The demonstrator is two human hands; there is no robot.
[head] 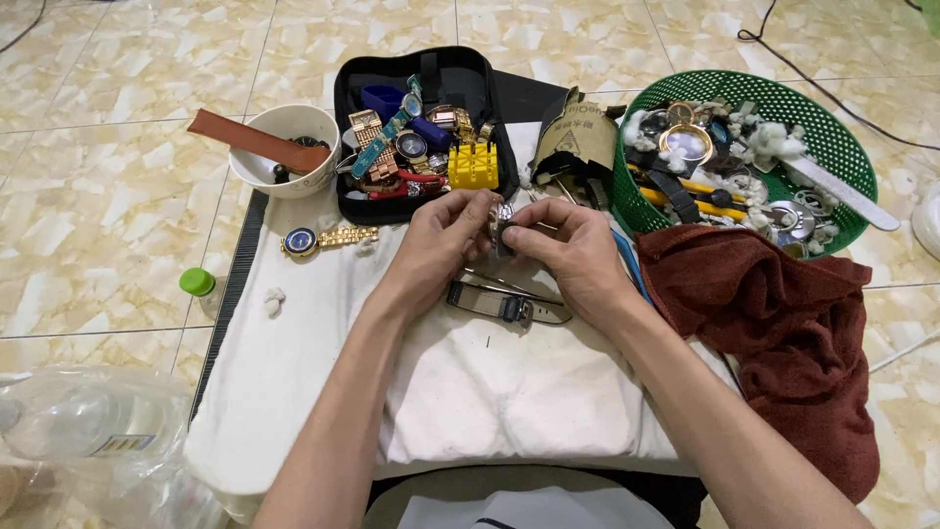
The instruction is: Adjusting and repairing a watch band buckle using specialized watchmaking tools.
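While a clear plastic bag (78, 431) and a small green-capped bottle (199, 284) lie at the far left on the tiled floor, a white bowl (284, 152) with a brown strap (257, 139) laid across it sits just beyond the corner of the white cloth (470, 382). A gold-banded watch with a blue dial (323, 238) lies on that cloth, untouched, just in front of an open black case (421, 122) packed with watches, bands and a yellow block-shaped holder (473, 165).

At the middle, the left hand (436, 245) and the right hand (573, 250) meet over the cloth, their fingertips pinched from both sides on a small silvery watch case (501, 227) held just above the cloth. Its strap seems to be off: a dark strap with a buckle (504, 304) lies flat just under the wrists, apart from the case. By that, the piece looks taken apart and mid-handling, with nothing rejoined yet.

Further right stands a torn brown cardboard packet (573, 132), then a green mesh basket (832, 127) full of parts, tools and cotton tufts, and a dark red towel (793, 333) draped off the cloth's edge.
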